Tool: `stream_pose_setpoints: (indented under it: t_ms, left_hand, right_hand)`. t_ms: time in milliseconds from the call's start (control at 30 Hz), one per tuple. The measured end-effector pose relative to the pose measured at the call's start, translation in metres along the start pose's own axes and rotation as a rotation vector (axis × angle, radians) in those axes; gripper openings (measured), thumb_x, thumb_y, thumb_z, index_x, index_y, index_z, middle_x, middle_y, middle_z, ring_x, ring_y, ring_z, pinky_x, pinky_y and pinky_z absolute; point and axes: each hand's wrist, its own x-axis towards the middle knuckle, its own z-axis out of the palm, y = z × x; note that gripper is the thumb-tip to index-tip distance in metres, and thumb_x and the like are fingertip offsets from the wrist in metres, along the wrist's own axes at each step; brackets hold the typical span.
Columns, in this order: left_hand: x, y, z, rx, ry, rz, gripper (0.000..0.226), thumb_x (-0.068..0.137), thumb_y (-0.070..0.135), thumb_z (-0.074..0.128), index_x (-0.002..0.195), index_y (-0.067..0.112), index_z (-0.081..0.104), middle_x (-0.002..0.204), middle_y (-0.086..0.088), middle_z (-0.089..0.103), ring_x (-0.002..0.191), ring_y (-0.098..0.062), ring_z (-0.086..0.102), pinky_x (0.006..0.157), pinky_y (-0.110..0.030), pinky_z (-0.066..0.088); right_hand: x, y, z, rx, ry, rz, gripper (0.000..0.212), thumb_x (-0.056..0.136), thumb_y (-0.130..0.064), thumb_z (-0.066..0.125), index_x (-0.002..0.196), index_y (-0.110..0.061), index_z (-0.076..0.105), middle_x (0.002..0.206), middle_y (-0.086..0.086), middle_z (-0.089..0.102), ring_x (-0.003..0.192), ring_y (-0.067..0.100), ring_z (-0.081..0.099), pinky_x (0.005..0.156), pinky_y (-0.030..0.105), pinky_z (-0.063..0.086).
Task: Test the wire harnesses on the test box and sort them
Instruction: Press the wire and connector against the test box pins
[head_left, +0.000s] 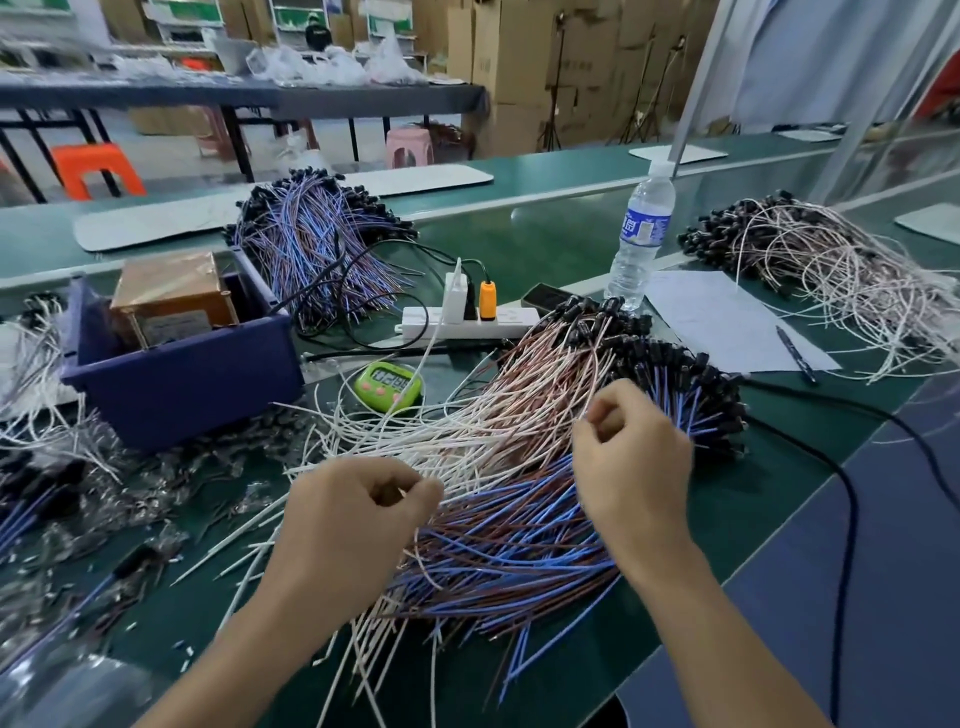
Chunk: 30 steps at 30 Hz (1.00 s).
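Head view looks down on a green surface (571, 249) where the harness pile (519, 525) lies in the middle, just in front of the person. Its wires run in a curved fan: the black connectors (670, 358) are bunched at the far right end and the loose ends point near and left. White and brown strands lie on the far side, blue and brown ones nearer. The left hand (353, 519) is curled, thumb and fingers pinching white strands at the pile's left edge. The right hand (634, 467) is over the pile near the connectors, fingers curled with thumb against forefinger; whether a wire sits between them I cannot tell. The copper-coloured test box (171, 296) stands in a blue bin (182, 389) at far left. Between bin and pile lie a green timer (387, 384) and a white power strip (467, 319), with a water bottle (641, 234) upright behind
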Motion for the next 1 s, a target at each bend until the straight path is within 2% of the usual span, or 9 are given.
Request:
stream_pose_setpoints:
  t_ms: [100, 233, 300, 400, 500, 567, 700, 833, 1000]
  left_hand:
    - [0.008, -0.005, -0.01, 0.002, 0.101, -0.019, 0.021, 0.086, 0.033, 0.079, 0.066, 0.036, 0.074, 0.053, 0.01, 0.065, 0.047, -0.003, 0.055, 0.047, -0.016, 0.044]
    - [0.017, -0.015, -0.027, 0.11, 0.2, -0.066, 0.027, 0.085, 0.023, 0.078, 0.06, 0.031, 0.072, 0.057, 0.017, 0.067, 0.062, -0.004, 0.062, 0.052, -0.015, 0.04]
    - [0.018, -0.02, -0.038, 0.167, 0.193, -0.082, 0.033, 0.084, 0.006, 0.072, 0.077, 0.037, 0.078, 0.085, 0.029, 0.074, 0.086, 0.0, 0.07, 0.07, -0.008, 0.044]
    - [0.017, -0.027, -0.058, 0.213, 0.182, -0.045, 0.054, 0.078, -0.006, 0.066, 0.107, 0.037, 0.08, 0.137, 0.017, 0.066, 0.123, -0.01, 0.063, 0.095, -0.008, 0.037]
    - [0.01, -0.041, -0.086, 0.151, 0.251, -0.006, 0.057, 0.074, -0.004, 0.068, 0.104, 0.045, 0.074, 0.095, 0.027, 0.075, 0.088, 0.002, 0.07, 0.069, -0.004, 0.047]
    - [0.001, -0.052, -0.105, 0.147, 0.328, -0.039, 0.065, 0.071, -0.004, 0.066, 0.103, 0.053, 0.066, 0.084, 0.036, 0.07, 0.082, 0.006, 0.069, 0.068, -0.013, 0.053]
    - [-0.025, -0.083, -0.148, 0.116, 0.623, -0.194, 0.032, 0.076, 0.024, 0.079, 0.09, 0.052, 0.076, 0.069, 0.042, 0.065, 0.073, 0.01, 0.069, 0.066, -0.016, 0.055]
    - [-0.052, -0.12, -0.184, 0.448, 0.976, -0.372, 0.018, 0.088, 0.047, 0.072, 0.086, 0.031, 0.08, 0.069, 0.006, 0.075, 0.066, -0.027, 0.071, 0.059, -0.03, 0.046]
    - [-0.059, -0.151, -0.182, 0.658, 0.775, -0.491, 0.02, 0.092, 0.033, 0.071, 0.109, 0.035, 0.08, 0.096, -0.002, 0.08, 0.091, -0.029, 0.072, 0.073, -0.034, 0.052]
  right_hand:
    - [-0.023, -0.037, 0.029, 0.154, -0.172, -0.069, 0.032, 0.086, -0.006, 0.076, 0.074, -0.025, 0.053, 0.057, -0.016, 0.05, 0.066, -0.011, 0.057, 0.052, 0.003, 0.039]
    - [-0.042, -0.082, 0.076, 0.258, -0.326, -0.124, 0.025, 0.085, -0.013, 0.073, 0.074, -0.024, 0.054, 0.056, -0.013, 0.047, 0.054, 0.003, 0.049, 0.05, 0.017, 0.033]
    - [-0.046, -0.101, 0.092, 0.304, -0.399, -0.135, 0.022, 0.085, -0.015, 0.073, 0.075, -0.024, 0.055, 0.058, -0.013, 0.049, 0.055, 0.003, 0.048, 0.051, 0.02, 0.032]
    - [-0.048, -0.128, 0.109, 0.385, -0.486, -0.167, 0.018, 0.085, -0.014, 0.07, 0.077, -0.022, 0.056, 0.062, -0.013, 0.052, 0.06, 0.008, 0.051, 0.055, 0.023, 0.036]
    - [-0.048, -0.159, 0.124, 0.419, -0.536, -0.229, 0.015, 0.083, -0.013, 0.069, 0.077, -0.022, 0.058, 0.063, -0.012, 0.056, 0.061, 0.007, 0.051, 0.057, 0.023, 0.034]
    - [-0.052, -0.179, 0.133, 0.429, -0.607, -0.285, 0.013, 0.083, -0.014, 0.068, 0.08, -0.024, 0.062, 0.066, -0.011, 0.062, 0.062, 0.004, 0.055, 0.053, 0.017, 0.035]
    - [-0.069, -0.212, 0.155, 0.341, -0.869, -0.397, 0.019, 0.084, -0.009, 0.064, 0.09, -0.026, 0.071, 0.082, -0.007, 0.073, 0.074, 0.012, 0.065, 0.068, 0.022, 0.052]
    - [-0.092, -0.243, 0.174, 0.263, -1.14, -0.495, 0.047, 0.088, 0.003, 0.056, 0.114, -0.031, 0.074, 0.112, -0.003, 0.074, 0.097, 0.018, 0.069, 0.084, 0.031, 0.058]
    - [-0.11, -0.271, 0.187, 0.177, -1.259, -0.612, 0.041, 0.086, 0.004, 0.053, 0.1, -0.027, 0.076, 0.108, 0.0, 0.075, 0.095, 0.019, 0.07, 0.083, 0.031, 0.059]
